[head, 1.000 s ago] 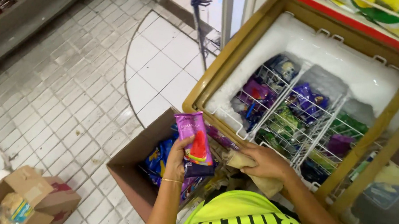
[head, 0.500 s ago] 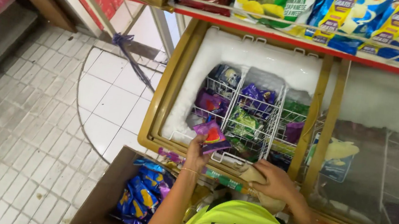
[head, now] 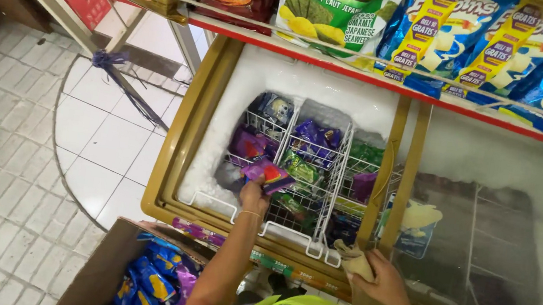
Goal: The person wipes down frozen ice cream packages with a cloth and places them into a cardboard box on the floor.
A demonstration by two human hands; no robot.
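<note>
1. Open chest freezer (head: 200, 131), frost-lined and gold-framed, now fills the middle of the view; a second ago sat off to the right, with the tiled floor (head: 4, 163) taking most of the picture.
2. Snack shelf (head: 363, 67) with big crisp bags now runs across the far edge, just above the freezer; out of view a second ago.
3. Cardboard box (head: 101, 269) of blue and purple packets has slid to the near left corner, only partly shown.
4. White wire baskets (head: 291, 131) inside the freezer now seen close, each holding coloured ice-cream packets.
5. Left hand (head: 254, 197) has moved from above the box to over the near-left basket, arm stretched forward into the freezer.
6. Right hand (head: 383, 281) stays on the near freezer frame, closed around a crumpled brown cloth (head: 354, 261).
7. Pink-purple packet (head: 267, 174), gripped by the left fingers, has gone from upright over the box to lying tilted just above the basket, not yet let go, so stocking of this packet looks nearly finished.
</note>
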